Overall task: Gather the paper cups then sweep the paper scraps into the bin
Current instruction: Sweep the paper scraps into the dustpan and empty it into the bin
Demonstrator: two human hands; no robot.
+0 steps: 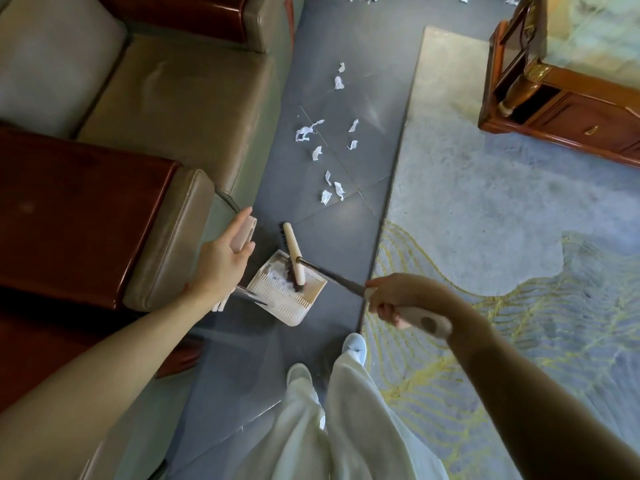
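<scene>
My left hand [221, 261] grips the pale handle [246, 233] of a white dustpan [294, 303] standing on the grey tile floor by the sofa. Gripping the broom's white grip [424, 320] and dark pole is my right hand [398, 296]. The broom head [293, 252], cream with dark bristles, lies half inside the dustpan over a few white scraps [277, 273]. Several torn paper scraps [332, 190] lie on the tiles just beyond the broom, and others [306, 131] are scattered farther along. I see no paper cups.
A brown leather sofa [166, 109] with dark red wooden arms borders the tiles on the left. A blue and yellow rug [502, 220] lies to the right, with a wooden table [561, 109] at the top right. My feet [353, 344] stand behind the dustpan.
</scene>
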